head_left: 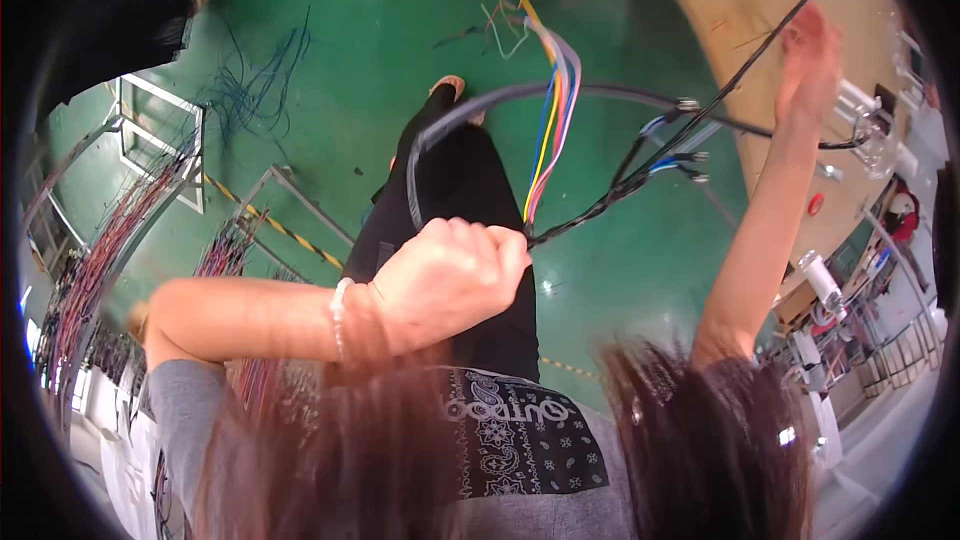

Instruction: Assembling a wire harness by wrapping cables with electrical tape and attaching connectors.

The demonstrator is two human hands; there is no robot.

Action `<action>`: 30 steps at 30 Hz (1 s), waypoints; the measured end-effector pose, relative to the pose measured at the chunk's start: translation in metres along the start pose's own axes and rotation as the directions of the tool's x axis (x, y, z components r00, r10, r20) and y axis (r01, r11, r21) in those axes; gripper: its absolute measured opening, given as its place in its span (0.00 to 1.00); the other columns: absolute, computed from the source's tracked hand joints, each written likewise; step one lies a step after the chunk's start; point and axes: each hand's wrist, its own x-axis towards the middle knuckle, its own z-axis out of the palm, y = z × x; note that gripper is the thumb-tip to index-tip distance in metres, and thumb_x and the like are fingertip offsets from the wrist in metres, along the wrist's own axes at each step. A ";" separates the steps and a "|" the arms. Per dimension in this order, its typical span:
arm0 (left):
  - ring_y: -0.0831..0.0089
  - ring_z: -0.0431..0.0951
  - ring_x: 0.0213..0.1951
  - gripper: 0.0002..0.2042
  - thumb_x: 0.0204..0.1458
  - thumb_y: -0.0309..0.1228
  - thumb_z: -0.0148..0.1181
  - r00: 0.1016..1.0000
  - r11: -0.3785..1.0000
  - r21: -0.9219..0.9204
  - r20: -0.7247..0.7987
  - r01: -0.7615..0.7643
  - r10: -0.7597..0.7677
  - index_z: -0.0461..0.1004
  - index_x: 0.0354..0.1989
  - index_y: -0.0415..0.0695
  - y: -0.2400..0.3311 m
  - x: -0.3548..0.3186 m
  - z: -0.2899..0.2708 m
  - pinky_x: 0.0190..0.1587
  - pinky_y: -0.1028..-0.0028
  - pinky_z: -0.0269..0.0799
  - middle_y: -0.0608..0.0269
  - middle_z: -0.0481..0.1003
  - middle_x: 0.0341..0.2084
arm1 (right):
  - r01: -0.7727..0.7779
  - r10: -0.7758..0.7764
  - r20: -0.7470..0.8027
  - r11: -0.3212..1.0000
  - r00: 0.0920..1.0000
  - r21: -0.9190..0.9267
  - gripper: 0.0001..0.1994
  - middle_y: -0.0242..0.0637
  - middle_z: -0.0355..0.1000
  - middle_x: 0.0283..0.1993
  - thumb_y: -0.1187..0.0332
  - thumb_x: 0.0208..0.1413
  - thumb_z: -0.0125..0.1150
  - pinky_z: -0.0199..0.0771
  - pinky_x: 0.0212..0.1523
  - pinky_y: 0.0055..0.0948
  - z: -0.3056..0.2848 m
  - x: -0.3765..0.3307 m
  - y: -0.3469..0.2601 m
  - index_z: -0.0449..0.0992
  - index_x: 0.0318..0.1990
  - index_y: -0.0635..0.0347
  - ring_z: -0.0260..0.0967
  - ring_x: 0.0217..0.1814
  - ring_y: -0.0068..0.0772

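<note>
Overhead, the left hand was fisted around a wire harness, a limp, light bundle spreading coloured strands above the green floor. The right hand, fingers loosely extended, touched its black branch near the wooden board; gripping the gathered trunk looked safest.

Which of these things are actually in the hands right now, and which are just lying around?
In hand:
- wire harness, gripped by the left hand
- its black branch at the right hand

Lying about:
- loose blue wires on the green floor
- wooden workbench
- wire racks
</note>
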 end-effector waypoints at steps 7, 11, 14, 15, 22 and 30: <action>0.44 0.75 0.23 0.12 0.63 0.41 0.46 0.928 0.566 -0.735 0.313 0.372 -0.203 0.66 0.37 0.44 0.000 0.009 0.011 0.27 0.49 0.69 0.48 0.73 0.15 | 0.440 -0.494 0.309 0.172 0.813 -0.881 0.16 0.38 0.70 0.35 0.65 0.60 0.59 0.74 0.35 0.28 0.036 0.099 0.065 0.69 0.48 0.69 0.68 0.32 0.30; 0.46 0.76 0.28 0.11 0.62 0.35 0.47 0.904 0.410 -0.816 0.299 0.408 -0.304 0.74 0.39 0.43 -0.010 0.027 0.005 0.30 0.54 0.69 0.48 0.73 0.20 | 0.324 -0.509 0.106 0.362 0.854 -0.874 0.10 0.30 0.64 0.23 0.67 0.62 0.55 0.66 0.27 0.25 0.132 0.108 0.127 0.71 0.42 0.66 0.63 0.24 0.25; 0.63 0.70 0.18 0.10 0.63 0.32 0.48 0.931 0.440 -0.861 0.095 0.255 -0.354 0.73 0.36 0.41 -0.014 0.061 -0.045 0.23 0.66 0.62 0.54 0.68 0.15 | 0.487 -0.530 0.522 -0.218 0.668 -0.846 0.13 0.34 0.70 0.31 0.61 0.64 0.51 0.70 0.36 0.29 0.280 0.063 0.241 0.72 0.43 0.65 0.70 0.34 0.32; 0.72 0.65 0.14 0.09 0.63 0.32 0.48 0.911 0.385 -0.889 0.080 0.249 -0.405 0.73 0.36 0.40 -0.011 0.070 -0.068 0.20 0.71 0.58 0.59 0.65 0.13 | 0.531 -0.470 0.753 -0.534 0.461 -0.658 0.18 0.41 0.75 0.39 0.57 0.66 0.49 0.75 0.45 0.33 0.317 0.052 0.319 0.73 0.47 0.64 0.76 0.45 0.40; 0.88 0.51 0.12 0.14 0.67 0.39 0.43 0.545 -0.022 -0.995 0.072 0.098 -0.835 0.65 0.29 0.47 0.023 0.028 -0.050 0.13 0.81 0.41 0.78 0.55 0.12 | -0.735 -0.820 0.566 -0.438 0.089 -0.518 0.23 0.43 0.76 0.35 0.51 0.54 0.64 0.72 0.36 0.35 0.127 -0.107 0.137 0.71 0.40 0.65 0.73 0.36 0.36; 0.85 0.49 0.11 0.17 0.67 0.46 0.40 0.161 -0.341 -0.938 0.327 -0.068 -0.931 0.62 0.28 0.50 0.069 0.013 0.014 0.11 0.80 0.41 0.77 0.51 0.11 | 0.090 -0.919 -0.040 0.082 0.392 -0.993 0.15 0.33 0.73 0.31 0.61 0.63 0.54 0.73 0.29 0.28 -0.002 -0.138 0.093 0.73 0.43 0.68 0.74 0.31 0.30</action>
